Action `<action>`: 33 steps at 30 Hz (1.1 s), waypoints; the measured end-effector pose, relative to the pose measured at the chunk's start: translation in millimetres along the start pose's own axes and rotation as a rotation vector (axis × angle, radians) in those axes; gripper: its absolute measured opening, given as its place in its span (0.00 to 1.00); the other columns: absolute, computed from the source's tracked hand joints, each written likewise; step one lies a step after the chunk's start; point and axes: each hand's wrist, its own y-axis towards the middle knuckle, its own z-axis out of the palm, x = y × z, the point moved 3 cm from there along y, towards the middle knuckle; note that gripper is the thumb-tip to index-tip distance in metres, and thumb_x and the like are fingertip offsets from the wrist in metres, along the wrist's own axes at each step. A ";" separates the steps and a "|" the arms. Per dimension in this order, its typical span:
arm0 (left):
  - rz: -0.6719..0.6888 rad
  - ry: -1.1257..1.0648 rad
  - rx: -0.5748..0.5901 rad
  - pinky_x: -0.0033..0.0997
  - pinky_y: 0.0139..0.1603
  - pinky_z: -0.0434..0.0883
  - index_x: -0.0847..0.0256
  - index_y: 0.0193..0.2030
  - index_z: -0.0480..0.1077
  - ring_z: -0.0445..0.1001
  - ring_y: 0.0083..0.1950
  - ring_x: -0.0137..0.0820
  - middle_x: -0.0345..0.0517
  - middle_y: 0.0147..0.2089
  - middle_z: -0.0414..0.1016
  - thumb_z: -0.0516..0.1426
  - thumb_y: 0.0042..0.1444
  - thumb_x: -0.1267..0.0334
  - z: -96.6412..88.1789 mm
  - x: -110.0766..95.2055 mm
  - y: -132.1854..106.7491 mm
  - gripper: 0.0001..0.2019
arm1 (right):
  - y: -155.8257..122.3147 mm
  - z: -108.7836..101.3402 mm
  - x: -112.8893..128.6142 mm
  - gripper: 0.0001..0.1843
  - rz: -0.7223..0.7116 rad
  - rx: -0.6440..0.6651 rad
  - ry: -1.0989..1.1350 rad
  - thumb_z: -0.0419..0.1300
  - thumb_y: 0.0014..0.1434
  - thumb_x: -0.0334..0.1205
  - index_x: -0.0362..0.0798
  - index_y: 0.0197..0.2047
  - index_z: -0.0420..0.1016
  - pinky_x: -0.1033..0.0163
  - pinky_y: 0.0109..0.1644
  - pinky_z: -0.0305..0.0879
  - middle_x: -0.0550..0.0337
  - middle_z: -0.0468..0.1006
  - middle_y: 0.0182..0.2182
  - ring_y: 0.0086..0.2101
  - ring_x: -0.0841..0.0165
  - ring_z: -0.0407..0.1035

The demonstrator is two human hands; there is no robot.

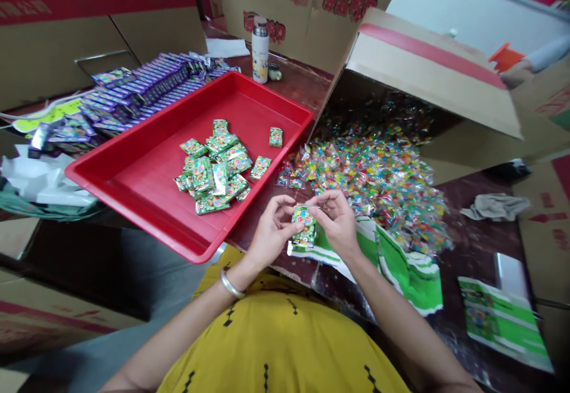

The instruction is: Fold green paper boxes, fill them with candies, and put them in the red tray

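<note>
My left hand (271, 233) grips a small green candy box (304, 227) with a colourful printed front, its thumb lying across the face. My right hand (336, 221) is closed at the top edge of the same box, finger and thumb pinched there; whether a flap or a small packet is between them is hidden. To the left, a red tray (146, 173) holds a loose heap of similar green boxes (218, 167), with one lying apart near its right wall. Just beyond my right hand spreads a pile of clear packets of coloured candies (378, 179).
Behind the packets a cardboard carton (427, 66) lies on its side, its opening facing me. Rows of purple boxes (146, 90) stand beyond the tray, near a white bottle (260, 51). Green-and-white sheeting (405, 268) and a grey cloth (494, 206) lie right. Another person's hand (519, 74) shows top right.
</note>
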 end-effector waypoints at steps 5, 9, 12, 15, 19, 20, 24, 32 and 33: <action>0.029 0.138 -0.040 0.24 0.38 0.73 0.56 0.51 0.62 0.74 0.37 0.25 0.39 0.43 0.68 0.65 0.51 0.67 -2.7 0.7 -3.8 0.22 | 4.5 0.5 -0.4 0.13 0.094 0.095 -0.031 0.68 0.54 0.47 0.49 0.31 0.71 0.62 0.40 0.69 0.61 0.75 0.32 0.34 0.67 0.70; 0.067 0.300 -0.051 0.30 0.44 0.75 0.55 0.55 0.64 0.75 0.43 0.31 0.44 0.47 0.69 0.64 0.52 0.66 -3.4 -2.2 -7.1 0.24 | 11.0 -5.5 -4.5 0.15 0.231 0.104 -0.032 0.72 0.47 0.48 0.48 0.31 0.75 0.62 0.37 0.69 0.60 0.78 0.31 0.32 0.67 0.71; 0.053 0.295 -0.009 0.32 0.45 0.76 0.54 0.58 0.64 0.75 0.45 0.33 0.45 0.48 0.70 0.63 0.53 0.65 -1.9 -3.0 -8.0 0.26 | 15.5 -7.2 -6.3 0.16 0.281 0.098 0.006 0.73 0.46 0.49 0.48 0.27 0.75 0.61 0.36 0.68 0.60 0.77 0.28 0.30 0.67 0.71; 0.045 0.287 0.028 0.32 0.45 0.75 0.53 0.60 0.65 0.75 0.48 0.35 0.47 0.51 0.71 0.63 0.53 0.65 -1.3 -3.1 -8.2 0.27 | 15.3 -6.3 -3.6 0.14 0.238 0.089 -0.034 0.72 0.48 0.48 0.48 0.26 0.75 0.61 0.35 0.67 0.61 0.76 0.26 0.29 0.68 0.70; 0.072 0.285 0.034 0.33 0.49 0.73 0.56 0.57 0.69 0.73 0.51 0.36 0.48 0.52 0.74 0.62 0.55 0.65 -4.6 -5.3 -7.1 0.22 | 3.9 -4.0 8.3 0.13 0.036 0.074 -0.199 0.63 0.60 0.46 0.48 0.27 0.75 0.59 0.43 0.68 0.57 0.77 0.32 0.37 0.65 0.72; 0.075 0.264 0.018 0.33 0.50 0.72 0.57 0.55 0.70 0.74 0.50 0.36 0.48 0.51 0.75 0.62 0.55 0.65 -6.1 -5.8 -6.5 0.20 | -0.9 -2.4 10.2 0.10 0.016 0.112 -0.220 0.62 0.61 0.45 0.49 0.31 0.76 0.58 0.45 0.69 0.56 0.78 0.37 0.40 0.63 0.72; 0.046 0.152 -0.031 0.33 0.47 0.73 0.59 0.50 0.70 0.75 0.46 0.35 0.46 0.45 0.76 0.63 0.53 0.65 -8.7 -5.0 -4.3 0.17 | -19.2 6.7 11.9 0.36 -0.060 0.328 -0.402 0.71 0.50 0.42 0.55 0.61 0.66 0.51 0.59 0.66 0.52 0.69 0.59 0.57 0.56 0.65; 0.241 0.546 -0.119 0.38 0.49 0.75 0.58 0.53 0.70 0.76 0.46 0.36 0.48 0.48 0.74 0.61 0.56 0.64 -32.9 -57.6 21.7 0.17 | 5.5 -10.0 15.1 0.52 -0.140 0.342 -0.533 0.72 0.49 0.45 0.57 0.71 0.49 0.48 0.61 0.63 0.49 0.62 0.65 0.62 0.54 0.60; 0.316 0.664 -0.217 0.41 0.52 0.74 0.58 0.55 0.70 0.75 0.49 0.38 0.49 0.51 0.73 0.61 0.56 0.65 -43.0 -72.7 27.3 0.19 | 13.5 -18.0 13.7 0.49 -0.108 0.312 -0.552 0.70 0.53 0.46 0.56 0.71 0.49 0.50 0.57 0.67 0.49 0.65 0.63 0.60 0.55 0.63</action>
